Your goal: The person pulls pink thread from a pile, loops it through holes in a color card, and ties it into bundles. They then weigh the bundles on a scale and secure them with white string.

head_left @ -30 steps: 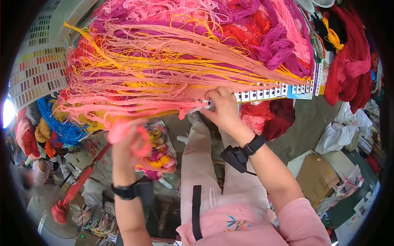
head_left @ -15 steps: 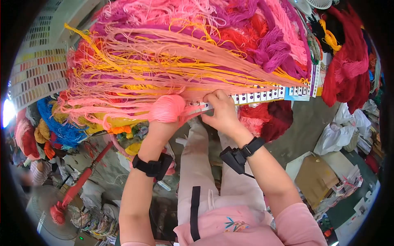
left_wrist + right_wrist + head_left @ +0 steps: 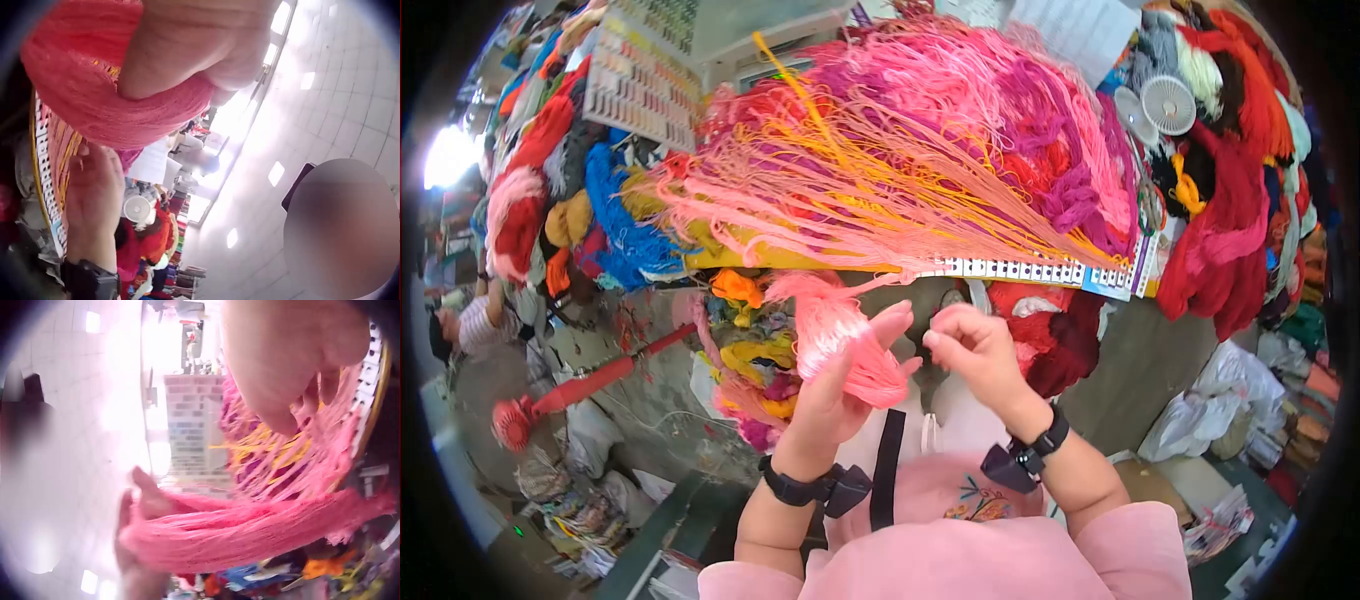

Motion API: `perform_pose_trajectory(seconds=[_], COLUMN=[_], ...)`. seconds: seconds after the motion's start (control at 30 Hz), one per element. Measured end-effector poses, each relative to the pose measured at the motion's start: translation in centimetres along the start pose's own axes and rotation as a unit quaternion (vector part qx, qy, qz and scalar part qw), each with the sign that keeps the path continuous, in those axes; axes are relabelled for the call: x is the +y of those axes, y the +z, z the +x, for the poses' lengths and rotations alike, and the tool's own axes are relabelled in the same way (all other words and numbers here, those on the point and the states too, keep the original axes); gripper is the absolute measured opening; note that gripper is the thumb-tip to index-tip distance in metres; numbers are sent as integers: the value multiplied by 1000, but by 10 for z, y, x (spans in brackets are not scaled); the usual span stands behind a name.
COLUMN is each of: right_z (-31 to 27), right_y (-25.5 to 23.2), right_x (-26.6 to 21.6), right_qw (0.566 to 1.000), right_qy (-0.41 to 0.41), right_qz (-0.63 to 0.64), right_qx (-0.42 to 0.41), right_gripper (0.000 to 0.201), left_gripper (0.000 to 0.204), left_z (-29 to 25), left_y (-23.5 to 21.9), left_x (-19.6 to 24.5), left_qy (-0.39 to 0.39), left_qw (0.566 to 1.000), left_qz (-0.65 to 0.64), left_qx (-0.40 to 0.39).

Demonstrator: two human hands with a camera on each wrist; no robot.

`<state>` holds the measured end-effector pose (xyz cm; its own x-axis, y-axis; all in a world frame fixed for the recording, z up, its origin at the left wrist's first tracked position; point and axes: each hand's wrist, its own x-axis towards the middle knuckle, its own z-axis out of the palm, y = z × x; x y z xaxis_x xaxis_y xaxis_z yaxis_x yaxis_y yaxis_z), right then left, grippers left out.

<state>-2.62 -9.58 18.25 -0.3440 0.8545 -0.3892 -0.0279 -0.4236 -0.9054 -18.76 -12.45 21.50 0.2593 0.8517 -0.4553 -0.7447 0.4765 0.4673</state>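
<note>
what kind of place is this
Probably a yarn or embroidery thread workshop: skeins of thread heap the table, a colour chart stands beside them, and punched cards line the table's front edge.

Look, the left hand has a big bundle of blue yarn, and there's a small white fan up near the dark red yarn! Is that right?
Almost! The yarn bundle in the left hand is pink, not blue; the head view shows it. The small white fan is up near the dark red yarn, just like you said.
</note>
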Motion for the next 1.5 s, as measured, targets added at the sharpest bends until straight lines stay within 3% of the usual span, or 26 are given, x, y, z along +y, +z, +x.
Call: perform_pose_trajectory(seconds=[0.03, 0.07, 0.13, 0.27, 0.3, 0.37, 0.47, 0.67, 0.7, 0.77, 0.9, 0.97, 1.17, 1.27, 1.5], right_z=[-7, -12, -17, -29, -32, -41, -52, -61, -62, -64, -62, -61, -57, -56, -51], right_y=[15, 28, 38, 48, 50, 58, 65, 70, 71, 73, 74, 77, 77, 80, 82], right_x=[-18, -33, -41, -54, -54, -57, -65, -77, -78, -80, -81, -89, -86, -98, -97], right_qw=[992, 988, 986, 977, 971, 981, 981, 972, 972, 991, 994, 990, 988, 979, 980], right_qy=[32, 94, 101, 106, 105, 98, 77, 94, 95, 73, 52, 75, 75, 127, 132], right_qz=[124, 116, 118, 168, 201, 156, 170, 210, 208, 108, 83, 111, 122, 147, 119], right_qx=[-23, -36, -58, -76, -75, -58, -48, -52, -51, -42, -54, -42, -56, -55, -91], right_gripper=[7, 6, 5, 5, 6, 5, 3, 4, 4, 5, 5, 6, 6, 7, 10], left_gripper=[50, 55, 60, 55, 44, 34, 25, 25, 25, 25, 25, 25, 25, 25, 24], left_z=[-6, -12, -21, -40, -45, -52, -60, -68, -70, -73, -72, -69, -68, -69, -69], left_y=[1, 3, 4, 2, -1, 1, 8, 9, 10, 13, 12, 8, 1, 3, -1], left_x=[1, 3, 7, 15, 16, 18, 18, 21, 22, 22, 19, 19, 18, 23, 30], left_qy=[10, 16, 29, 63, 69, 78, 32, 21, 20, 97, 89, 50, 4, 24, 22], left_qw=[1000, 998, 994, 995, 996, 991, 999, 990, 990, 991, 995, 997, 994, 994, 994], left_qz=[-7, 43, 88, -53, 20, 87, -11, -127, -130, 74, 30, -53, -99, -95, -106], left_qx=[-3, -32, -64, -54, -57, -66, -9, -58, -59, -56, -41, -35, -39, -42, -22])
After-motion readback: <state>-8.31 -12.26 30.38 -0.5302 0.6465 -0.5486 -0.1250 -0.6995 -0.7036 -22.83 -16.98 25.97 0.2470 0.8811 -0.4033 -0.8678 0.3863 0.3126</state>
